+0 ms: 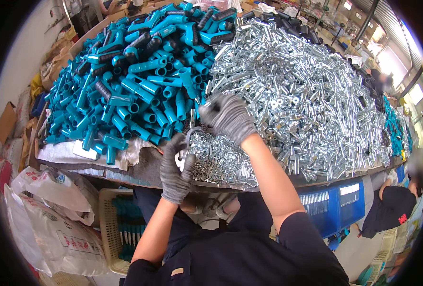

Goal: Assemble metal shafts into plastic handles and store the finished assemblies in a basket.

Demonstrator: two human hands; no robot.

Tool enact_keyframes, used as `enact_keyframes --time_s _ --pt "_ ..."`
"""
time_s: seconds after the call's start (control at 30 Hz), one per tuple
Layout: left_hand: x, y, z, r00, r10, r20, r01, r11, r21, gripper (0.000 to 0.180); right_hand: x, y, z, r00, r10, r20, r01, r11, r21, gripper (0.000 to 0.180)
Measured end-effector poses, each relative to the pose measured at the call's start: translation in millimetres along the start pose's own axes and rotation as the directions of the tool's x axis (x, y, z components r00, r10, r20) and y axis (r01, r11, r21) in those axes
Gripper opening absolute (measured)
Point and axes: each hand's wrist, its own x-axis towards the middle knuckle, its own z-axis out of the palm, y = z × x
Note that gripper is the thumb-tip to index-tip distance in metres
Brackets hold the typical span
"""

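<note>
My left hand (175, 174), in a grey striped knit glove, is closed around the lower end of a curved grey metal part (189, 139) near the table's front edge. Its thumb and fingers bend around the part, which is partly hidden. Further up and to the right, my right hand (228, 117) wears the same kind of glove. Its fingers are curled above the small metal parts, and whatever is in them is hidden. Dark coil springs (188, 125) lie between the hands. A pile of small silvery metal pieces (218, 159) spreads below my right hand.
Teal tubular handles with black grips (140, 86) are heaped on the left, silvery metal rods and sleeves (306, 95) on the right. Below the table are a cream basket (107, 229) of teal-handled pieces, white sacks (54, 229) and blue bins (333, 205). Another person (395, 207) is at far right.
</note>
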Motion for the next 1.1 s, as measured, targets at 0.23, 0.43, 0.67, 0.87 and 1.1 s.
enact_keyframes --time_s 0.23,0.43,0.67,0.87,1.1 --pt "-0.4 -45.9 -11.2 0.997 0.08 0.013 -0.081 0.979 0.186 0.047 18.7 43.4 3.0 0.966 -0.238 -0.103 0.246 0.967 0.067 0.037" --pt "-10.1 -68.6 -15.0 0.976 -0.179 -0.122 0.18 0.984 0.001 0.036 62.8 102.1 -12.9 0.998 -0.032 -0.05 -0.021 0.592 -0.806 0.041" --pt "-12.6 -75.9 -15.1 0.972 -0.211 -0.106 0.21 0.977 -0.024 0.035 67.8 72.3 -40.5 0.998 -0.031 0.058 0.065 0.618 -0.783 0.027" --pt "-12.0 -65.9 -21.0 0.967 -0.253 -0.025 0.249 0.963 -0.099 0.034 27.4 48.6 -71.1 0.849 -0.37 -0.377 0.218 0.896 -0.387 0.024" --pt "-16.1 -18.3 -14.0 0.977 -0.201 0.067 0.209 0.867 -0.452 0.032 -70.4 22.7 -39.8 0.983 -0.13 -0.133 0.175 0.882 0.438 0.036"
